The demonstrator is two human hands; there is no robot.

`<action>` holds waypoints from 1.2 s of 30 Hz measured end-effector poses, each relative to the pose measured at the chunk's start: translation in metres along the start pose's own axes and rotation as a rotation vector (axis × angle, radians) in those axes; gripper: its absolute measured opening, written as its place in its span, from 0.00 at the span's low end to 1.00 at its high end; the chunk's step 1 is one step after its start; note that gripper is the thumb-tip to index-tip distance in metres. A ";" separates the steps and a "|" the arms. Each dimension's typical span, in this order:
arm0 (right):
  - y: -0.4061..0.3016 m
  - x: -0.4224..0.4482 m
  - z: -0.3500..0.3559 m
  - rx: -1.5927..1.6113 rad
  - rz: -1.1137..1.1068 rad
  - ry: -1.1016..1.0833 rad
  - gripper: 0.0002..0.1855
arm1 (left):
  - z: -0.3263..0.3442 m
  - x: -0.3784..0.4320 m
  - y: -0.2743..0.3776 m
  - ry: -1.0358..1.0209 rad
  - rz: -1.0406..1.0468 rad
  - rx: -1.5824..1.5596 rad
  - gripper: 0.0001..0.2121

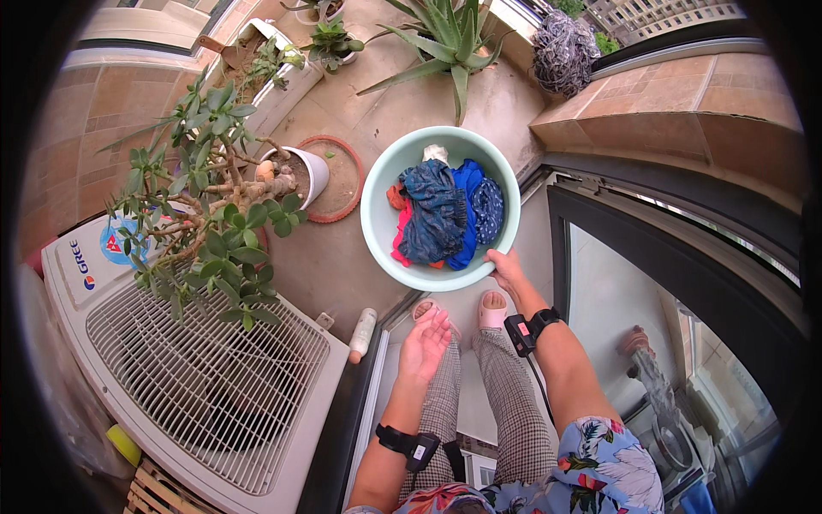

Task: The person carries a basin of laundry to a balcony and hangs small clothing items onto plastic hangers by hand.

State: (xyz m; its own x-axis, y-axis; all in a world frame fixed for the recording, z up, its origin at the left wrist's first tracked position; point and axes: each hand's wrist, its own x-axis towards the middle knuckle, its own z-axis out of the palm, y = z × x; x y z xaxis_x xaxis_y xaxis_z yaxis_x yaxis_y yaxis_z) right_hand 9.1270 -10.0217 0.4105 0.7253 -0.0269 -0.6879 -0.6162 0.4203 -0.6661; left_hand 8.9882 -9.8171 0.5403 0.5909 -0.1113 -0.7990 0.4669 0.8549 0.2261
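Observation:
A pale green plastic basin (383,260) is in front of me at the centre. Inside lies a heap of clothes: a dark teal patterned garment (434,209), bright blue cloth (474,218), a navy dotted piece (488,204), pink cloth (403,232) and a small white item (435,153). My right hand (504,268) grips the basin's lower right rim, fingers hidden partly by the wall. My left hand (425,347) is below the basin, palm up, with fingers apart and nothing in it.
At left stand a Gree outdoor air-conditioner unit (321,398) and a potted jade plant (314,173) beside a round terracotta-coloured saucer (355,160). An aloe (449,51) stands beyond the basin. A dark-framed glass door (562,257) is at right. A white bottle (365,327) lies near the threshold.

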 end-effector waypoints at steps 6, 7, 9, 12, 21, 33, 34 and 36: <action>0.011 0.013 -0.026 0.024 -0.069 0.159 0.22 | 0.013 0.006 0.004 -0.007 -0.017 -0.003 0.17; 0.010 0.011 -0.030 0.037 -0.086 0.141 0.22 | 0.016 0.006 0.005 -0.010 -0.013 0.001 0.17; 0.006 0.006 -0.031 0.049 -0.071 0.115 0.24 | 0.022 0.003 0.004 -0.010 -0.007 -0.018 0.17; 0.001 -0.002 -0.033 -0.055 -0.025 0.216 0.29 | 0.036 -0.005 0.004 -0.011 -0.001 -0.011 0.17; -0.082 -0.143 0.040 0.168 -0.039 0.190 0.32 | 0.099 -0.062 0.014 -0.095 0.046 -0.005 0.18; -0.235 -0.364 0.101 0.087 -0.156 -0.156 0.19 | 0.202 -0.225 0.068 -0.286 0.142 0.088 0.17; -0.248 -0.384 0.106 0.076 -0.164 -0.171 0.18 | 0.211 -0.240 0.073 -0.300 0.154 0.096 0.17; -0.266 -0.421 0.116 0.069 -0.173 -0.201 0.17 | 0.227 -0.274 0.080 -0.332 0.152 0.131 0.17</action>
State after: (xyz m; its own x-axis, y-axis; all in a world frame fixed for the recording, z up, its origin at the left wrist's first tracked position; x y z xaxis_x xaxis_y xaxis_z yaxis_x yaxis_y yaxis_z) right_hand 9.0210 -10.0169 0.9112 0.8685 0.0744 -0.4902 -0.4608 0.4858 -0.7427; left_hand 9.0130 -9.8331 0.9034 0.8306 -0.1649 -0.5318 0.4251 0.8048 0.4143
